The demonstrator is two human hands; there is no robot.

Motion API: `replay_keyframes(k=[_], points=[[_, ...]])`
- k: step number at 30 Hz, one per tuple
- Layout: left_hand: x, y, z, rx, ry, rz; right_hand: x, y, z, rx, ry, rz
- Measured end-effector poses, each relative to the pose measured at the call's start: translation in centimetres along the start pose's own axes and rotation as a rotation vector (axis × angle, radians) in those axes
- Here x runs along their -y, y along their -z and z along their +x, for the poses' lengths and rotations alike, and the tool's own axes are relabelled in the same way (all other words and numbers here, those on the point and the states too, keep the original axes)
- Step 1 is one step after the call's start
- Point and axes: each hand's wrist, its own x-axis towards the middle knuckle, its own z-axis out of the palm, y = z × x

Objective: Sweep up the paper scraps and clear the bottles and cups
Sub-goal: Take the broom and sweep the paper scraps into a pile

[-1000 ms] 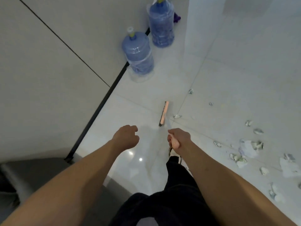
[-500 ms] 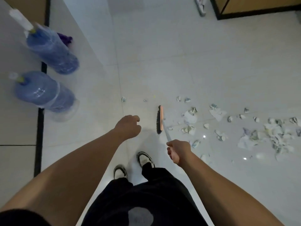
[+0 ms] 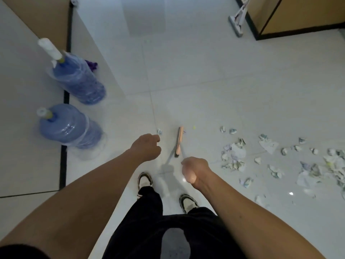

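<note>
Shift: broom head point(image 3: 179, 141) carried left, away from the scrap pile since half a second ago.
Right hand point(image 3: 194, 170): fist wrapped round broom handle.
Left hand point(image 3: 147, 146): curled, holding nothing.
Paper scraps point(image 3: 234, 156): strewn rightward of both hands; right hand nearer.
Broom head axis: running away from the feet, broadside to the scraps.
</note>
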Motion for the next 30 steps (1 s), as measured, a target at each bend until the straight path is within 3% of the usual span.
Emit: replay_keyframes(k=[6, 11, 17, 23, 26, 30], points=[[11.2, 4.2, 0.7, 0.015, 0.101, -0.06, 2.5, -13.8, -0.1, 0.154, -0.004, -0.059], [15.8, 5.7, 2.5, 0.052, 0.119, -0.077, 4.6, -19.0, 3.2, 0.233, -0.071, -0.028], [15.5, 7.0, 6.4, 0.067, 0.067, -0.089, 6.4, -14.7, 5.1, -0.018, -0.049, -0.026], [9.4, 8.6, 10.6, 0.112, -0.026, -0.075, 8.4, -10.7, 4.8, -0.188, 0.034, 0.058], [5.7, 9.3, 12.3, 0.113, -0.095, -0.023, 9.6, -9.3, 4.7, -0.194, 0.07, 0.109], [1.3, 9.6, 14.0, 0.108, -0.191, 0.034, 11.7, -6.3, 5.4, -0.077, 0.056, 0.138]])
